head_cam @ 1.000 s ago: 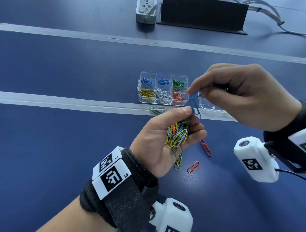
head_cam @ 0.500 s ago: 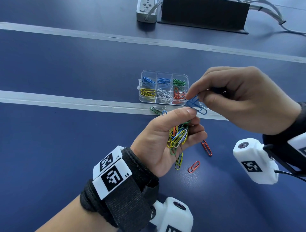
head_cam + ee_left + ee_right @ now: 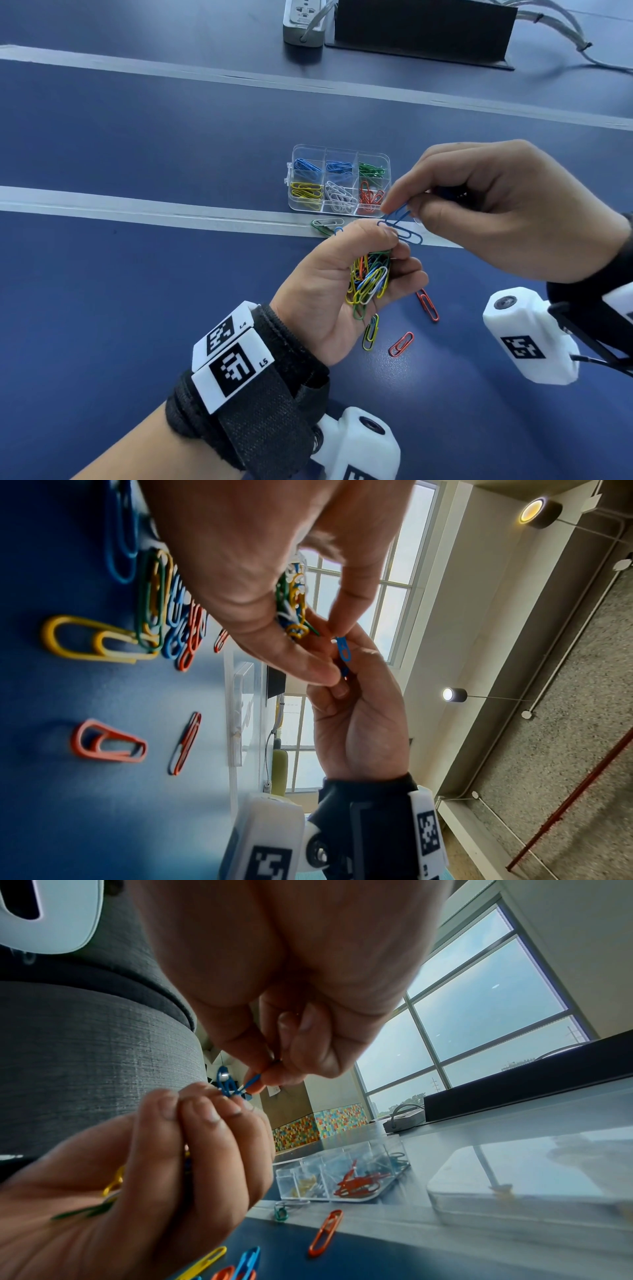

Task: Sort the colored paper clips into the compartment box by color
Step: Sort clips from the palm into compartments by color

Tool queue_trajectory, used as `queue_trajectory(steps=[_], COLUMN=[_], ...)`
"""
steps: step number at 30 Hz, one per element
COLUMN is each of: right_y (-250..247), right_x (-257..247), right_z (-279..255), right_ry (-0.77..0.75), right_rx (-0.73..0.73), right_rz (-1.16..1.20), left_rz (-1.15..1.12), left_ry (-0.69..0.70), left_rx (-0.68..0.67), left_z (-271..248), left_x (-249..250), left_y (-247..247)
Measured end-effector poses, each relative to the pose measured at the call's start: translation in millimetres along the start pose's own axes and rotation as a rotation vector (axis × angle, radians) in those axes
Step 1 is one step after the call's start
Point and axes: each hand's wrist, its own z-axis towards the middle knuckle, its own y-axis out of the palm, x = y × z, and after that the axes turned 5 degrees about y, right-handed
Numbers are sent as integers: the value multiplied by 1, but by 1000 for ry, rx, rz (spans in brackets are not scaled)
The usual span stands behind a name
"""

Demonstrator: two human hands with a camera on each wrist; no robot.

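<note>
My right hand (image 3: 507, 209) pinches linked blue clips (image 3: 400, 227) just above my left hand (image 3: 337, 284), which cups a mixed-color bunch (image 3: 368, 279). The clear box (image 3: 339, 181) lies beyond on the table. My wrist tags (image 3: 233, 356) read L4, L5.

I see one clear compartment box (image 3: 339, 150) with six compartments. Two red clips (image 3: 427, 304) lie loose on my table, and two blue clips (image 3: 399, 226) hang from my fingers.
</note>
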Motion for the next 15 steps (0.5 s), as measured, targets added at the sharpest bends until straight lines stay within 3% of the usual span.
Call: queue_trajectory(steps=[4, 8, 15], right_y=[1, 1, 3], right_x=[-2, -2, 1], right_z=[-1, 0, 2], right_ry=[18, 158, 280], right_rx=[-17, -100, -111], right_rz=[19, 256, 499], left_rz=[19, 10, 3], left_ry=[25, 20, 31], left_rx=[-3, -39, -76], left_z=[1, 2, 1], left_x=[-2, -4, -3], left_y=[-1, -3, -3])
